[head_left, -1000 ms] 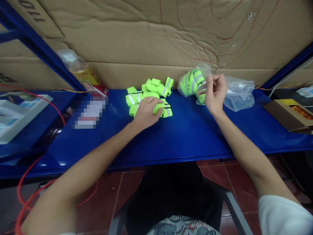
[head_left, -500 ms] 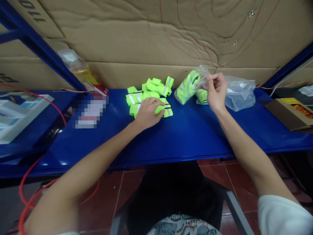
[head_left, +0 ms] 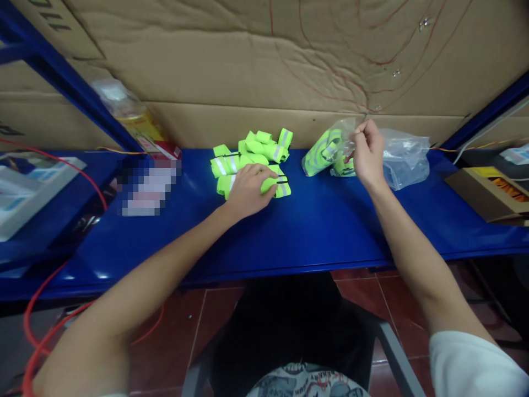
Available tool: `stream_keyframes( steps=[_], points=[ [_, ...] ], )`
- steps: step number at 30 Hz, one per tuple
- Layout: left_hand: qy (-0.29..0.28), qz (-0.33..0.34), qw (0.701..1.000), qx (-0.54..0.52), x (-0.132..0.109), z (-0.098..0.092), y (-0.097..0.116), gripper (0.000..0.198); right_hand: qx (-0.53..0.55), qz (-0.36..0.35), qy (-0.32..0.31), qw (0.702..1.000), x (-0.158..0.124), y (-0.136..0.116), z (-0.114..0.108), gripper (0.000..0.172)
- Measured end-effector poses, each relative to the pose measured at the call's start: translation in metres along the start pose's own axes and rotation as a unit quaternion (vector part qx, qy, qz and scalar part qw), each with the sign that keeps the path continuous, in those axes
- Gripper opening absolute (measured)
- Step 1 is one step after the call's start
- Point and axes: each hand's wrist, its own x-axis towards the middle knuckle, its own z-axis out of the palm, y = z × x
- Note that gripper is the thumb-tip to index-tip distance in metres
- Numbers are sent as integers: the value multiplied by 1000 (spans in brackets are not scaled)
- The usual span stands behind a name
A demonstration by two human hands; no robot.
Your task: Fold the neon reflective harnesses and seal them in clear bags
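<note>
My left hand [head_left: 251, 190] lies over a rolled neon-yellow reflective strap [head_left: 283, 187], its fingers curled around the roll. Behind it on the blue table are several more folded neon straps [head_left: 266, 146] with silver stripes and black edges. Over to the right, my right hand [head_left: 369, 153] pinches the top of a clear plastic bag [head_left: 320, 155] that has a rolled neon strap inside; the bag leans on the table. Just beside that bag, partly hidden by my right hand, lies another neon roll [head_left: 342, 167]. Clear plastic bags [head_left: 407, 160] lie to the right of this hand.
A cardboard wall [head_left: 231, 71] closes off the back of the blue table [head_left: 297, 237]. At the left stand a bottle with a yellow label [head_left: 136, 118] and a white tray [head_left: 45, 193]. An open cardboard box [head_left: 483, 193] sits at the right. A red hose [head_left: 31, 314] hangs lower left.
My right hand has shifted slightly, and the bagged roll it pinches has tipped lower and a little to the right. My left hand stays on its roll.
</note>
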Motion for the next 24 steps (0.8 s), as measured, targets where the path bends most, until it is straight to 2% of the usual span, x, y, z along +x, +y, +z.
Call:
stream_keyframes(
  steps=[3, 7, 12, 15, 17, 20, 22, 24],
  points=[
    [2, 2, 1000, 0, 0, 0, 0, 22, 34, 65, 63, 995, -1, 5, 4, 45],
    [2, 1, 1000, 4, 0, 1, 0, 21, 65, 130, 17, 989, -2, 14, 7, 54],
    [-2, 1, 1000, -2, 0, 0, 0, 22, 86, 107, -46, 989, 1, 22, 3, 51],
    [-5, -1, 1000, 0, 0, 0, 1, 22, 107, 92, -38, 989, 2, 15, 5, 46],
    [-4, 0, 1000, 2, 0, 0, 1, 22, 112, 80, -11, 990, 2, 6, 7, 42],
    [-5, 3, 1000, 1, 0, -1, 1, 23, 74, 41, -4, 996, 0, -6, 12, 40],
    [-7, 3, 1000, 4, -1, -1, 2, 23, 77, 44, -19, 996, -2, -10, 16, 39],
    [-9, 2, 1000, 11, -1, -2, 2, 23, 124, 66, -18, 990, -5, -14, 19, 39]
  ],
)
